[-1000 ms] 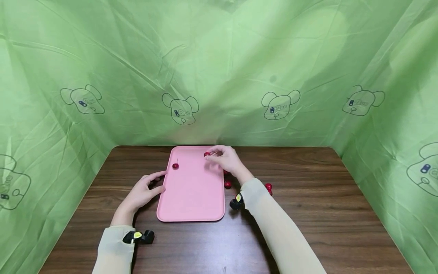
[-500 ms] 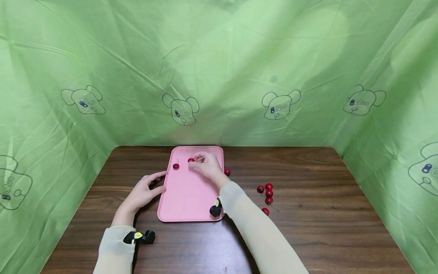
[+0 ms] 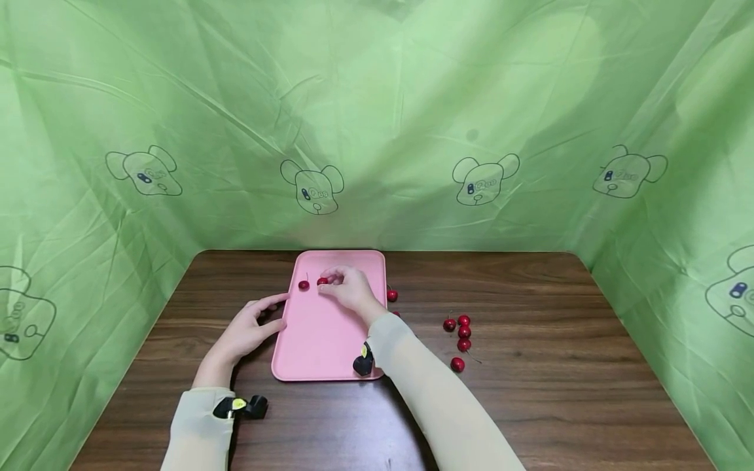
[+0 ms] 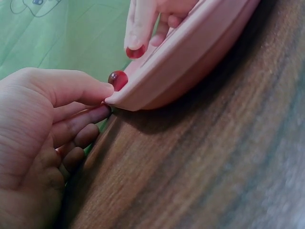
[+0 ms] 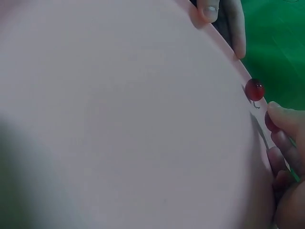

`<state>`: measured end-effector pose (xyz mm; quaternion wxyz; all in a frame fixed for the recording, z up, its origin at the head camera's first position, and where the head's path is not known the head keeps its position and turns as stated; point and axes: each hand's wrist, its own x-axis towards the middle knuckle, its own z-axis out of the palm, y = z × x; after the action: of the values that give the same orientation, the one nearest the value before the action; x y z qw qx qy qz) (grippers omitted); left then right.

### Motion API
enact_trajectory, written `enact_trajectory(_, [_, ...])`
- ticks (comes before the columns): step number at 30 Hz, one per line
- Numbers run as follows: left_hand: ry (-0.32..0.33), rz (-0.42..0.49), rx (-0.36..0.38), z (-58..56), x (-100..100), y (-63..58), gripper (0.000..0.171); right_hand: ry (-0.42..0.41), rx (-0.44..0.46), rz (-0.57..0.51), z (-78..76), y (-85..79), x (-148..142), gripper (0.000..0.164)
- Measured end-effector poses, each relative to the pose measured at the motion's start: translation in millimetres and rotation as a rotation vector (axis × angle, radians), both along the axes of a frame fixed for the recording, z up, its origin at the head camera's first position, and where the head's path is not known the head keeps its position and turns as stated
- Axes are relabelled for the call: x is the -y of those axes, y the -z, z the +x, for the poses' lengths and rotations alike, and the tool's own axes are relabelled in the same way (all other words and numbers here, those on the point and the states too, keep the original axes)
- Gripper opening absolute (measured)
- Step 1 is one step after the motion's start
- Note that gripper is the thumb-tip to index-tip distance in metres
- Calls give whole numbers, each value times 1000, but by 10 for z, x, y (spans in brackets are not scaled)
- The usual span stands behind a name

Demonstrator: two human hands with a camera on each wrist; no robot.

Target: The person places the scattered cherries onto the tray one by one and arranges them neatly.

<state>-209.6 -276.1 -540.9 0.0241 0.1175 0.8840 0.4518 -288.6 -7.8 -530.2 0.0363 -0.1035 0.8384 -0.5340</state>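
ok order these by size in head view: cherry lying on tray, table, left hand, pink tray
1. Table
2. Pink tray
3. Left hand
4. Cherry lying on tray

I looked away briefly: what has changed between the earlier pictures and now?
The right hand, still pinching a round red cherry, has moved left over the pink rectangular tray, toward the dark red stemmed cherry. That cherry hasn't visibly moved, and the left hand still touches the tray's left edge.

Cream sleeves point(image 3: 197, 425), black cameras point(image 3: 256, 407), yellow patches point(image 3: 238, 403)
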Motion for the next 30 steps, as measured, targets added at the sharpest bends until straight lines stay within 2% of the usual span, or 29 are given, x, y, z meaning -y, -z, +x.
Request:
enact_trajectory(8, [20,0,0,-34,-23,8,59,12,32,-7,2,19,-23,23])
enact_trajectory(21, [6,-17,-2,-26,17,29,60,-8,60,-1,3,4,14,30])
enact_trajectory(30, [6,-16,4,-22,9,10,61,-7,47,34,15,-20,-9,27])
